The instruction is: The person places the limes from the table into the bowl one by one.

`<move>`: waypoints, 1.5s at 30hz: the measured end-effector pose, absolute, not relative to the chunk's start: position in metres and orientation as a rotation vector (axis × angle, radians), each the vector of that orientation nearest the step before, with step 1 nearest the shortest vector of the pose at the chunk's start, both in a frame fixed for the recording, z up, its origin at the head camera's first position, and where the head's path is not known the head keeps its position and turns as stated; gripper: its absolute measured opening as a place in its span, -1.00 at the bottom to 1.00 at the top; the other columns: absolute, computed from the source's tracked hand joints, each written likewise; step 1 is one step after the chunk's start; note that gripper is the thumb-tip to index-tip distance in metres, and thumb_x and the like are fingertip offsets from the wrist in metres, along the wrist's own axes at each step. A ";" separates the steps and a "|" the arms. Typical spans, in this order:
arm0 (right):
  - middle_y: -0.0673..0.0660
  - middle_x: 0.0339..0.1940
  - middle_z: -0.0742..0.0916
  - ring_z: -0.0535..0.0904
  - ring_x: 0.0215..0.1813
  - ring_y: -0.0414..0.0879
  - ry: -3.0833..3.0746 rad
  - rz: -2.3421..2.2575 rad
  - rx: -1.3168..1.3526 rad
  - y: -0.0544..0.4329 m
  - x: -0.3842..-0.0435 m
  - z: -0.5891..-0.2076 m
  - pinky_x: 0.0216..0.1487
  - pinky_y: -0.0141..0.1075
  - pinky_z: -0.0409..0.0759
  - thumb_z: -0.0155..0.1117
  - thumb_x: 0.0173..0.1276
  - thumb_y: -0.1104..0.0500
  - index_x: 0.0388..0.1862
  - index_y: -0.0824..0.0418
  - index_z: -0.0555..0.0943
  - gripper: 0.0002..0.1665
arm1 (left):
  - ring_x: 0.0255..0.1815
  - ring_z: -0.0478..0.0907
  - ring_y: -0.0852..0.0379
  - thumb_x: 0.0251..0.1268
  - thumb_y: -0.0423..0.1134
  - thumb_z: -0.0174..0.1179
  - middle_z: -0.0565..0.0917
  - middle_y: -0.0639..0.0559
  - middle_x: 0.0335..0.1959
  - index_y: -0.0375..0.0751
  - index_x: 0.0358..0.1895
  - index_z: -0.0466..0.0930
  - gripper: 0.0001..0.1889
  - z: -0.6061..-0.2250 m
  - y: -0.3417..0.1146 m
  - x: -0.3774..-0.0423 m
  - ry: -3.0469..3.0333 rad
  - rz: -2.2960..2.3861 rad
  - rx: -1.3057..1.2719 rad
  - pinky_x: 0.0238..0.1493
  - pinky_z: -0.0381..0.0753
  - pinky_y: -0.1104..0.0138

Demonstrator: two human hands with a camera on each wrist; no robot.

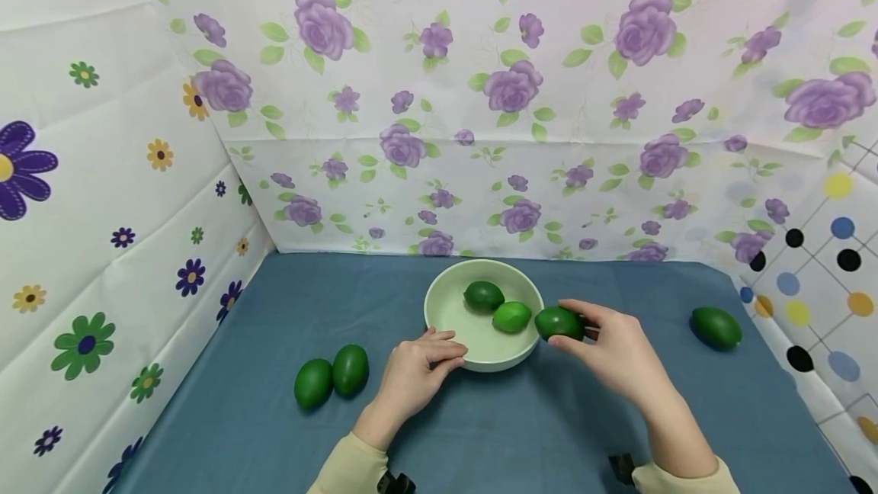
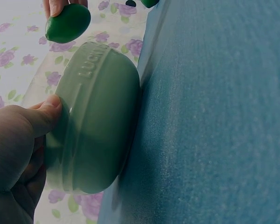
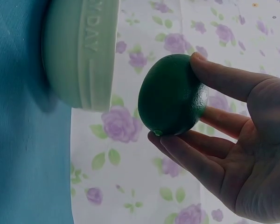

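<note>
Bowl point(image 1: 456, 311), lettering point(image 3: 91, 23) cut off, pinched by left hand point(image 1: 414, 368); dark-green fruit point(image 1: 559, 323), partly hiding fingers point(image 3: 191, 161) of right hand point(image 1: 617, 353), which pinches it.

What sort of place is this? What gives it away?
Likely a staged recording booth, hedged since the room beyond is hidden: flower-printed sheeting walls in a blue-covered surface, and a black device shows at the person's left wrist.
</note>
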State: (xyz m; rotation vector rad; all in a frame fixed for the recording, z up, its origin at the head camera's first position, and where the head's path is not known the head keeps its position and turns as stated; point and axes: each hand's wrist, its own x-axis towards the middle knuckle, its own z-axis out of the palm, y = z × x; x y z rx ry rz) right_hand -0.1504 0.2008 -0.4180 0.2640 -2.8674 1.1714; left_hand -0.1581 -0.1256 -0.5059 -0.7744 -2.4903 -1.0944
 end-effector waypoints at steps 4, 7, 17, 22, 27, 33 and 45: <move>0.28 0.30 0.73 0.76 0.20 0.23 -2.854 1.175 0.294 0.196 -0.152 -0.419 0.09 0.01 0.86 0.62 0.36 -0.11 0.47 0.13 0.63 -0.22 | 0.24 0.71 0.21 0.35 -0.24 0.51 0.87 0.20 -0.13 0.01 -0.05 0.92 -0.84 -0.506 -0.126 -0.159 -2.483 -1.100 -0.776 0.54 0.52 0.12; 0.26 0.29 0.74 0.76 0.20 0.19 -2.842 1.171 0.336 0.190 -0.154 -0.420 0.11 -0.01 0.85 0.63 0.36 -0.09 0.45 0.15 0.64 -0.24 | 0.24 0.71 0.20 0.35 -0.24 0.51 0.87 0.19 -0.13 0.02 -0.05 0.92 -0.84 -0.506 -0.126 -0.159 -2.480 -1.103 -0.778 0.53 0.54 0.10; 0.21 0.29 0.74 0.75 0.19 0.13 -2.845 1.141 0.439 0.165 -0.159 -0.427 0.14 0.06 0.83 0.67 0.33 0.00 0.42 0.18 0.67 -0.27 | 0.23 0.72 0.18 0.33 -0.26 0.52 0.87 0.17 -0.13 -0.06 -0.06 0.92 -0.83 -0.509 -0.125 -0.160 -2.461 -1.095 -0.793 0.52 0.55 0.05; 0.15 0.23 0.77 0.77 0.12 0.08 -2.860 1.068 0.468 0.156 -0.162 -0.431 0.04 0.01 0.84 0.68 0.31 0.00 0.39 0.17 0.69 -0.29 | 0.24 0.71 0.22 0.34 -0.23 0.51 0.86 0.22 -0.12 0.02 -0.05 0.92 -0.84 -0.509 -0.124 -0.160 -2.480 -1.072 -0.784 0.55 0.51 0.19; 0.08 0.14 0.80 0.77 0.02 0.00 -2.855 1.028 0.484 0.149 -0.165 -0.435 -0.08 -0.07 0.83 0.70 0.28 -0.01 0.35 0.09 0.72 -0.33 | 0.24 0.70 0.24 0.35 -0.22 0.51 0.86 0.24 -0.11 0.03 -0.05 0.92 -0.84 -0.508 -0.124 -0.160 -2.491 -1.075 -0.779 0.56 0.48 0.24; 0.09 0.13 0.80 0.76 -0.03 -0.04 -2.859 0.993 0.494 0.140 -0.168 -0.440 -0.12 -0.10 0.82 0.70 0.28 -0.01 0.35 0.09 0.72 -0.32 | 0.24 0.71 0.22 0.35 -0.22 0.51 0.86 0.22 -0.11 -0.04 -0.05 0.92 -0.84 -0.508 -0.125 -0.159 -2.491 -1.074 -0.788 0.55 0.49 0.22; 0.10 0.17 0.80 0.77 -0.05 -0.06 -2.885 0.923 0.533 0.115 -0.176 -0.446 -0.13 -0.12 0.82 0.69 0.29 0.01 0.37 0.10 0.72 -0.32 | 0.24 0.71 0.20 0.35 -0.22 0.50 0.86 0.19 -0.09 -0.04 -0.04 0.92 -0.83 -0.507 -0.126 -0.158 -2.483 -1.075 -0.802 0.55 0.50 0.18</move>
